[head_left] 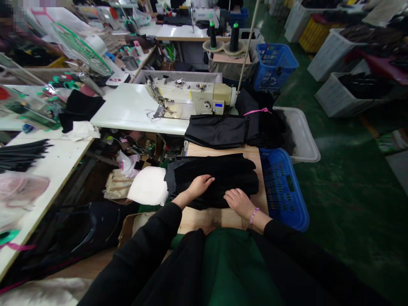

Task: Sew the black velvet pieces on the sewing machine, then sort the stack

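Note:
A pile of black fabric pieces (pixel 219 170) lies on a light wooden board (pixel 204 216) in front of me. On the pile's middle rests my left hand (pixel 201 185), its thumb and fingertips brought together at the cloth; what they pinch is too small to make out. My right hand (pixel 239 201) touches the pile's near right edge, fingers bent over the cloth and pressed together, a pink bracelet on the wrist. White padded material (pixel 148 186) sticks out at the pile's left end.
A sewing machine (pixel 204 95) stands on the white table (pixel 127 106) ahead. Folded black fabric (pixel 216 131) and a bundle with a pink tie (pixel 259 114) lie beyond the board. Right are a blue basket (pixel 288 191) and a white bin (pixel 307 131).

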Demonstrator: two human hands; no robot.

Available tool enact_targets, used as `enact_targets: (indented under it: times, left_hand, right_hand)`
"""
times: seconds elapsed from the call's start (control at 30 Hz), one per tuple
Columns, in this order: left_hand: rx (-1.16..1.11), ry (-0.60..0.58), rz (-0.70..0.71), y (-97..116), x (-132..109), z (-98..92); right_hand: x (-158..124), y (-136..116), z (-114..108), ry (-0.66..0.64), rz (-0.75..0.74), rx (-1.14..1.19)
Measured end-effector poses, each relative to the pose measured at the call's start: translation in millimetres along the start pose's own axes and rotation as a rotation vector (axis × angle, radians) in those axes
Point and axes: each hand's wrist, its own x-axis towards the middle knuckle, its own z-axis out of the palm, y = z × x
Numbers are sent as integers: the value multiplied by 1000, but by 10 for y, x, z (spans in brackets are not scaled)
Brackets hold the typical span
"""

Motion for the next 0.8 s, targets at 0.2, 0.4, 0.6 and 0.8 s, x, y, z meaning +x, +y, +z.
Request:
enact_targets:
  times: [0.2, 0.4, 0.6, 0.8]
  left_hand:
    - [-10, 8, -37, -4, 20, 15]
    - [-62, 36, 23, -32, -31, 36]
    - [27, -4, 262, 23, -188, 1]
    - [280, -130, 528, 115, -326, -35]
  right_hand:
    - [82, 85, 206, -25, 23, -14]
    - [118, 122, 80, -10, 111, 139]
    - [157, 151, -30, 72, 345, 351]
    - [227, 266, -138, 135, 440, 433]
